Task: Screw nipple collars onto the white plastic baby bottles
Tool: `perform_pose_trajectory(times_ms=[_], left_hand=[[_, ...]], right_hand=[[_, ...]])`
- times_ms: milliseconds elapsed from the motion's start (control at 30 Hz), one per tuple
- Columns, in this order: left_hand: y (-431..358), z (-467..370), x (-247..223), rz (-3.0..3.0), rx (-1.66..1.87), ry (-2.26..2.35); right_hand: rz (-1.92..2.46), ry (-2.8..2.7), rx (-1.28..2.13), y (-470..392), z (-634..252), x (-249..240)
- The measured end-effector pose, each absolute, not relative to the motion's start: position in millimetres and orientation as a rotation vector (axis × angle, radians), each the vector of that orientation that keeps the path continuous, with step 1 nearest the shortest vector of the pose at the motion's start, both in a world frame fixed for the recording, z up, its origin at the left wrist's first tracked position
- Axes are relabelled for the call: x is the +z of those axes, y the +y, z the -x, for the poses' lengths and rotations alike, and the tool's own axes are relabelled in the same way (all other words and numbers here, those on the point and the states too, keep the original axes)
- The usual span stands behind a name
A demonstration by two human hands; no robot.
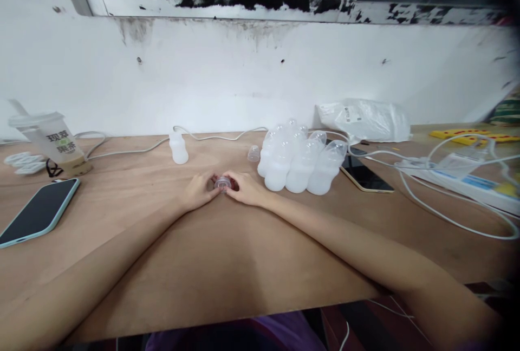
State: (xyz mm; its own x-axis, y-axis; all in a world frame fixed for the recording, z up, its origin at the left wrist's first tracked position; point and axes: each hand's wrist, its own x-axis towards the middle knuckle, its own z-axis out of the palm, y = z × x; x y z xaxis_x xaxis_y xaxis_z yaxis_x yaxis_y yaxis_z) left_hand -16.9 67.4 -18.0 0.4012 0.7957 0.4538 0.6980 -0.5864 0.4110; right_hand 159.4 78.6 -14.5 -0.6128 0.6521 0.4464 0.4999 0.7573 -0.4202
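A small clear round bottle top (222,183) is low over the table in front of me, pinched between both hands. My left hand (202,191) closes on it from the left, and my right hand (242,188) from the right. The fingertips partly cover it, so its finer shape is hard to make out. Beyond my left hand a frosted white baby bottle (179,148) stands upright without a clear cover. Several more baby bottles (298,169) with clear domed covers stand grouped right of my right hand. A loose clear cap (254,153) sits just left of that group.
At left are a drink cup (54,145) with a straw, a coiled white cable (25,162) and a phone (40,213). At right lie another phone (368,174), a white plastic bag (363,119), a power strip (467,177) and loose cables. The wall bounds the wooden table (219,264) behind.
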Motion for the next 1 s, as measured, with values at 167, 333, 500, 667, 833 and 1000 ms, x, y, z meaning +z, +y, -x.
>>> perform_pose_trajectory(times_ms=[167,333,500,667,833,1000], left_hand=[[68.1,17.3,-19.5,-2.505,0.983,1.340],[67.1,14.0,-21.1,-2.461,1.012,1.389],[67.2,10.6,-22.7,-2.404,1.018,1.450],[67.4,12.0,-21.7,-2.443,0.986,1.331],[67.3,9.9,-22.0,-2.457,0.995,1.411],[65.5,8.2,-19.7,-2.454,1.023,1.425]], right_hand=[[0.860,-2.366,0.325,80.8,-159.2,-15.1],[0.846,-2.368,0.296,79.2,-157.6,-14.4],[0.909,-2.339,0.257,76.6,-154.6,-12.1],[0.937,-2.308,0.254,76.2,-154.2,-11.4],[0.954,-2.278,0.293,75.7,-152.0,-12.5],[0.939,-2.286,0.307,75.1,-150.0,-13.1]])
